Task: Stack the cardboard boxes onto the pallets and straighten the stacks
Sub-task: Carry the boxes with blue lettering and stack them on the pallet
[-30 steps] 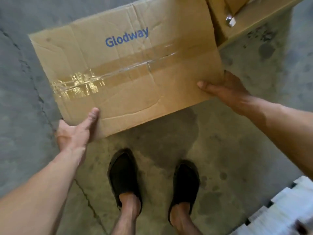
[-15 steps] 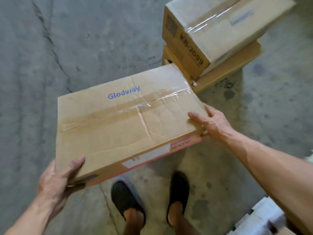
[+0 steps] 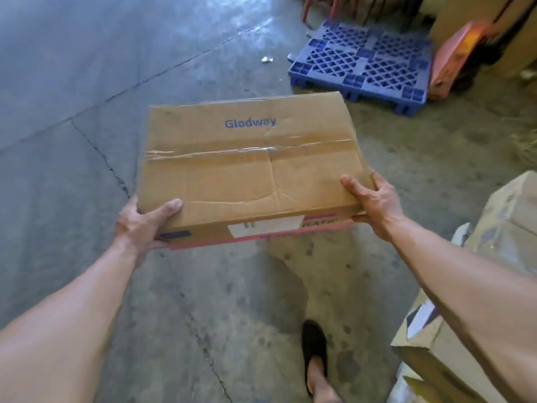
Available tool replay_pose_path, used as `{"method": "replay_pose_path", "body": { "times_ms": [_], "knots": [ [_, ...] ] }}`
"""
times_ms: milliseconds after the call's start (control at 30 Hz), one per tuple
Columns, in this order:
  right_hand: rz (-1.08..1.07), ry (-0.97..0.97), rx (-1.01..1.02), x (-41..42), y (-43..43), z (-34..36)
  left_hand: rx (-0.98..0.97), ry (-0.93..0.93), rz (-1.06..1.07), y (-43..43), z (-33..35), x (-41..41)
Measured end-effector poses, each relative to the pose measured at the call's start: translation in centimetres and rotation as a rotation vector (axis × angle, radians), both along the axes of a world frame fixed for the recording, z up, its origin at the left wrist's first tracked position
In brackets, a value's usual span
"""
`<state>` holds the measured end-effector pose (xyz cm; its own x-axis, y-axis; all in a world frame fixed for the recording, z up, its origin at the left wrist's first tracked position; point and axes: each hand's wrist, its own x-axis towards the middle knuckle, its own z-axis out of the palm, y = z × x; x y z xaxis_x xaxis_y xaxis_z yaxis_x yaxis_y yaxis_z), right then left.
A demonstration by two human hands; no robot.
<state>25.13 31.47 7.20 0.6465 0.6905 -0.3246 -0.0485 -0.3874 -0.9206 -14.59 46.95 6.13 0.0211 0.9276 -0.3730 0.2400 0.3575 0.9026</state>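
I hold a flat brown cardboard box [image 3: 250,170] printed "Glodway", taped along its top, level above the concrete floor. My left hand [image 3: 142,222] grips its near left corner, thumb on top. My right hand [image 3: 373,200] grips the near right corner, fingers under the edge. A blue plastic pallet [image 3: 366,64] lies bare on the floor beyond the box, at the upper right.
Worn cardboard boxes [image 3: 505,228] stand at the right edge beside my right arm. An orange object [image 3: 456,53] leans next to the pallet's right side, with more cardboard behind it. My shoe [image 3: 313,349] is on the cracked concrete floor [image 3: 87,141].
The box has come up off the floor in both hands. The view has swung away from the two stacked boxes, and the blue pallet has come into sight ahead.
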Motion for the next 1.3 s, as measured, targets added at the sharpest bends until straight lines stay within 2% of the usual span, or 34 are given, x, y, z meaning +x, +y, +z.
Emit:
{"method": "replay_pose_path", "body": {
  "times_ms": [200, 267, 467, 633, 800, 967, 1067, 1300],
  "knots": [
    [-0.225, -0.042, 0.164, 2.5, -8.0, 10.4, 0.284, 0.031, -0.227, -1.0, 10.8, 7.6],
    [-0.297, -0.056, 0.178, 3.6, -10.3, 12.0, 0.336, 0.019, -0.276, -1.4, 12.4, 10.4],
    [-0.532, -0.097, 0.247, 9.3, -19.6, 15.0, 0.419, -0.015, -0.483, -3.7, 16.4, 22.4],
    [-0.73, -0.093, 0.245, 15.0, -26.7, 15.3, 0.372, -0.072, -0.67, -6.1, 16.7, 34.3],
    [-0.862, -0.154, 0.123, 23.4, -32.7, 12.9, 0.332, -0.08, -0.792, -9.5, 14.1, 47.1],
    [-0.929, -0.095, -0.035, 31.2, -37.8, 7.9, 0.278, -0.001, -0.906, -13.1, 8.3, 57.3],
    [-0.968, -0.057, -0.129, 34.4, -40.6, 4.3, 0.202, 0.044, -0.946, -15.1, 4.4, 61.1],
    [-1.042, -0.02, -0.362, 36.0, -42.9, 0.0, 0.059, 0.163, -1.075, -18.0, -2.2, 66.3]
  ]
}}
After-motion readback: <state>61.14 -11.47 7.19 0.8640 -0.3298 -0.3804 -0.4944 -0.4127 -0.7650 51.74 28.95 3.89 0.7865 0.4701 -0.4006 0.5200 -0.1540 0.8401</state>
